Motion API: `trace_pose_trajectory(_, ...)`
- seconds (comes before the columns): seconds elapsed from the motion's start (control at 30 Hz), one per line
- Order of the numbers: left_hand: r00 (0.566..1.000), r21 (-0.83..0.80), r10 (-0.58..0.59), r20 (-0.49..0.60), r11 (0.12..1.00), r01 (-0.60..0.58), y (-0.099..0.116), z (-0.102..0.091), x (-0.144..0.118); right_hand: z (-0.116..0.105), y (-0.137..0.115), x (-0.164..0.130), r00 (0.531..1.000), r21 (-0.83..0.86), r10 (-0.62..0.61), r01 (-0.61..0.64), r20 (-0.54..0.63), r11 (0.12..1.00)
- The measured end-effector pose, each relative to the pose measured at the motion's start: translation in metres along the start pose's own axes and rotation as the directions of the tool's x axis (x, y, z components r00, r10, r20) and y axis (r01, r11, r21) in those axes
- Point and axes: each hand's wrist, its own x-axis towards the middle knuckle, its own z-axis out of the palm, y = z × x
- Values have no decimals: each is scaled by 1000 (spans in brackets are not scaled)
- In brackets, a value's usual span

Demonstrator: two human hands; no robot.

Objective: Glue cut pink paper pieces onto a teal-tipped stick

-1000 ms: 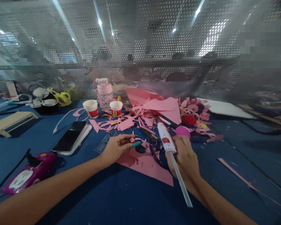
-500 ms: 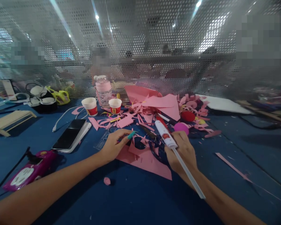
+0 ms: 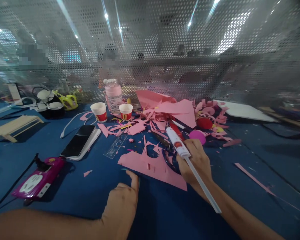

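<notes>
Far left: a wooden rack is sitting on the blue table, with a magenta power strip nearer the camera and a cable running off its end. A phone is lying face up on a white slab just right of that. Behind it, two paper cups are standing in front of a pink bottle. A clear ruler is lying between the phone and the pink sheet.

Centre: the left hand is resting low on the table, fingers curled under, thumb pointing up toward the near edge of the pink sheet; thumb tip is just at or short of that edge, cannot tell which. The hand is holding nothing that shows.

Right of centre: the right hand is gripping a glue gun, nozzle end pointing away over the scraps, a clear glue stick trailing back along the forearm. This hand is lying over the sheet's right corner. The sheet is thus lying between both hands.

Beyond: a heap of pink scraps, a red ball, a magenta ball. Far right: a white board and a loose pink strip.
</notes>
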Motion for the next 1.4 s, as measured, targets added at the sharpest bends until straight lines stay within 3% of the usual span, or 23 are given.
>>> trace_pose_trajectory(0.13, 990, 21, 59, -130, 998, -57, -4, -6, 13, 2, 0, 0, 999, -6, 14, -14, 37, 1000)
trace_pose_trajectory(0.23, 950, -78, 87, -301, 990, -116, -17, -17, 37, 1, -2, 0, 999, -9, 10, -10, 36, 1000)
trace_pose_trajectory(0.4, 889, -209, -133, -439, 977, 43, -48, -26, 83, 0, -5, 1, 999, 18, -3, 2, 45, 1000)
trace_pose_trajectory(0.5, 883, -191, -137, -449, 980, 55, -58, -17, 102, 1, -9, 0, 998, 38, 7, -10, 62, 999)
trace_pose_trajectory(0.6, 910, -196, -136, -392, 979, 62, -61, -5, 112, 1, -11, 0, 997, 41, 12, -15, 70, 999)
trace_pose_trajectory(0.7, 951, -230, -50, -304, 973, -22, -63, 4, 119, 1, -13, -1, 998, 51, 10, -13, 55, 999)
trace_pose_trajectory(0.8, 961, -246, 43, -273, 963, -113, -67, 8, 124, 1, -14, -1, 999, 70, 0, -4, 54, 998)
trace_pose_trajectory(0.9, 953, -253, 110, -282, 950, -184, -70, 9, 126, 1, -15, -1, 998, 101, -5, -1, 62, 995)
trace_pose_trajectory(1.2, 889, -301, 123, -441, 913, -275, -69, 15, 123, 0, -5, -3, 998, 95, -40, 35, 51, 995)
trace_pose_trajectory(1.4, 881, -276, 47, -471, 941, -197, -69, 15, 120, 2, -1, -3, 998, 104, -45, 40, 48, 994)
